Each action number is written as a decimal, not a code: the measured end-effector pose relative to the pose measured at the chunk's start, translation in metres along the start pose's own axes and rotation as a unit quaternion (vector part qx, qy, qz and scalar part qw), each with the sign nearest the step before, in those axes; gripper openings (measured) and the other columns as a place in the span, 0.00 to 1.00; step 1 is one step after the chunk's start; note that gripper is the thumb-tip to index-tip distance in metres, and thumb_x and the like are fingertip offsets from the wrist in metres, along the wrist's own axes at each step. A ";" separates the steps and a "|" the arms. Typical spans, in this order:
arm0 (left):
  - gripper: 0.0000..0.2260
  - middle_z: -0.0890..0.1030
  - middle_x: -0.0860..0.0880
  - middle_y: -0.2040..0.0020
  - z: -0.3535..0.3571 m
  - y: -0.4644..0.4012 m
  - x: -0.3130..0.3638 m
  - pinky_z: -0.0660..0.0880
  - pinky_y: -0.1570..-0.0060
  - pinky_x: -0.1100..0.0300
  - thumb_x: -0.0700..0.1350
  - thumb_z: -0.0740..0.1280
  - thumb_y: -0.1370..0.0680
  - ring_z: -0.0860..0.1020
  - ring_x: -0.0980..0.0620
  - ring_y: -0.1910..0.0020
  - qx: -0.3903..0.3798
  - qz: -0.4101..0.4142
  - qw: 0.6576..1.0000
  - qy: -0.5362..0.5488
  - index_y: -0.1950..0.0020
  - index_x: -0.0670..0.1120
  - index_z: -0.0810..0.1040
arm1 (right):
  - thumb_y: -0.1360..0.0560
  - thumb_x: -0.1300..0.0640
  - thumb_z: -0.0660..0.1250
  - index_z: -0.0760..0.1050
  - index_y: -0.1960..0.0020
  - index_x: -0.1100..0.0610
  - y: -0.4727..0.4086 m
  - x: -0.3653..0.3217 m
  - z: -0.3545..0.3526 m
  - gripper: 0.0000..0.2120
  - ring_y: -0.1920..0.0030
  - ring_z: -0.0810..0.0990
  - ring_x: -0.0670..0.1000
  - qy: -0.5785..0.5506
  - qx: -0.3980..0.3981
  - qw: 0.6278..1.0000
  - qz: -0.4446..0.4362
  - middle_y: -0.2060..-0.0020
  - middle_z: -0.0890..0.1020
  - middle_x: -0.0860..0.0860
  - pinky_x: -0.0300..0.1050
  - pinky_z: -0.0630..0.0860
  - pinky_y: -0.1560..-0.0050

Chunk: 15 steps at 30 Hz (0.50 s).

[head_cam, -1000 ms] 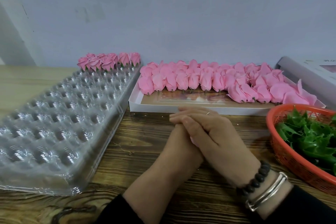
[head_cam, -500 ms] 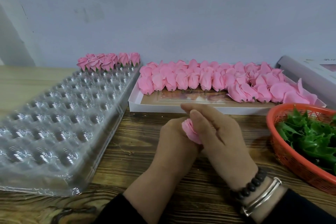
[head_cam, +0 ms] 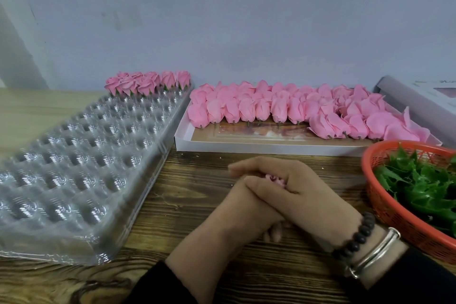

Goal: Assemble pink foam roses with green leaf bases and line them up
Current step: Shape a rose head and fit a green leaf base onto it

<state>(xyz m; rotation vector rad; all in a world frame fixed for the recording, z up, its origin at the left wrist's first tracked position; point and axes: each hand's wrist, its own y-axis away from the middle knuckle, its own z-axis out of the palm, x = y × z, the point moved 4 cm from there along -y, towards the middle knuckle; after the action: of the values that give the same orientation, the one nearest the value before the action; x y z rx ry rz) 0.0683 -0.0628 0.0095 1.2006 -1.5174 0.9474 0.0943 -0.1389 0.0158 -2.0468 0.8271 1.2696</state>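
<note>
- Cupped together at the near middle of the wooden table (head_cam: pixel 172 195), the right hand (head_cam: pixel 308 195) lies over the left hand (head_cam: pixel 237 215), and both close round a single pink foam rose (head_cam: pixel 275 179), of which only a small patch shows between the fingers.
- Whether a green leaf base is already on that rose cannot be told; the hands hide its lower end and its long axis.
- Just right of the hands, the red basket (head_cam: pixel 370 180) holds the green leaf bases (head_cam: pixel 424 185); the right hand is the nearer one to it.
- Left of the hands lies the clear plastic cell tray (head_cam: pixel 81 163), its long side running away from the person; the left hand is nearer to it.
- Beyond the hands, a shallow white box (head_cam: pixel 259 148) holds the unassembled pink roses (head_cam: pixel 278 108), lying with their stubs pointing toward the person.
- At the tray's far end stand the finished roses (head_cam: pixel 148 81), upright in a short line with green at their bases.
- My reading: the coming placement goes up and to the left, to the free cells just nearer than that line, so the rose must travel well away from where it is held, stub down.
</note>
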 end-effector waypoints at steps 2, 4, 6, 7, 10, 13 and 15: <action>0.13 0.72 0.54 0.80 -0.004 -0.001 0.006 0.65 0.78 0.67 0.32 0.64 0.25 0.69 0.58 0.80 0.020 0.042 0.999 0.002 0.68 0.45 0.73 | 0.30 0.48 0.68 0.75 0.42 0.41 -0.001 0.001 -0.006 0.17 0.58 0.84 0.46 0.002 0.031 1.000 -0.004 0.47 0.81 0.40 0.37 0.78 0.65; 0.15 0.74 0.56 0.79 -0.011 -0.004 0.007 0.66 0.76 0.72 0.31 0.65 0.26 0.71 0.62 0.79 0.052 0.065 0.996 0.004 0.69 0.48 0.74 | 0.36 0.44 0.70 0.72 0.40 0.40 -0.002 0.003 -0.011 0.25 0.48 0.79 0.37 0.043 0.066 0.997 -0.018 0.46 0.80 0.39 0.31 0.74 0.50; 0.16 0.77 0.56 0.76 -0.016 -0.006 0.005 0.68 0.73 0.73 0.33 0.67 0.27 0.74 0.64 0.75 0.092 0.077 0.993 -0.006 0.69 0.50 0.75 | 0.39 0.41 0.71 0.71 0.40 0.40 0.000 0.002 -0.013 0.28 0.46 0.77 0.35 0.029 0.104 0.993 -0.036 0.45 0.80 0.40 0.28 0.71 0.46; 0.15 0.78 0.56 0.75 -0.017 -0.006 0.003 0.69 0.72 0.72 0.33 0.67 0.27 0.75 0.64 0.74 0.106 0.077 0.991 -0.011 0.69 0.51 0.75 | 0.39 0.39 0.70 0.72 0.40 0.41 0.001 0.001 -0.012 0.28 0.45 0.76 0.35 0.015 0.123 0.991 -0.050 0.45 0.80 0.40 0.28 0.71 0.46; 0.11 0.80 0.49 0.68 -0.009 -0.007 0.001 0.73 0.67 0.72 0.34 0.65 0.25 0.78 0.64 0.67 0.126 0.077 0.989 -0.029 0.60 0.49 0.80 | 0.34 0.38 0.61 0.76 0.44 0.45 0.001 -0.004 -0.005 0.21 0.47 0.78 0.36 0.010 0.171 0.982 -0.083 0.50 0.81 0.38 0.28 0.71 0.48; 0.09 0.78 0.50 0.64 0.000 -0.008 0.005 0.72 0.62 0.73 0.29 0.60 0.23 0.77 0.67 0.64 0.110 0.091 0.989 -0.039 0.57 0.39 0.77 | 0.27 0.42 0.57 0.81 0.50 0.48 -0.001 -0.006 0.002 0.17 0.52 0.79 0.36 0.088 0.205 0.971 -0.089 0.56 0.83 0.38 0.31 0.72 0.51; 0.07 0.74 0.55 0.63 0.001 -0.010 0.007 0.69 0.63 0.76 0.29 0.60 0.23 0.74 0.72 0.65 0.100 0.092 0.988 -0.068 0.51 0.35 0.76 | 0.26 0.48 0.57 0.82 0.51 0.50 -0.004 -0.006 0.001 0.16 0.49 0.78 0.36 0.120 0.193 0.970 -0.085 0.54 0.83 0.39 0.33 0.71 0.44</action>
<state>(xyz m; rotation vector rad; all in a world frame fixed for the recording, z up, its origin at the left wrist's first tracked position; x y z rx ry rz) 0.0773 -0.0676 0.0161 1.3038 -1.6960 1.1834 0.0946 -0.1351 0.0216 -1.9229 0.9034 0.7102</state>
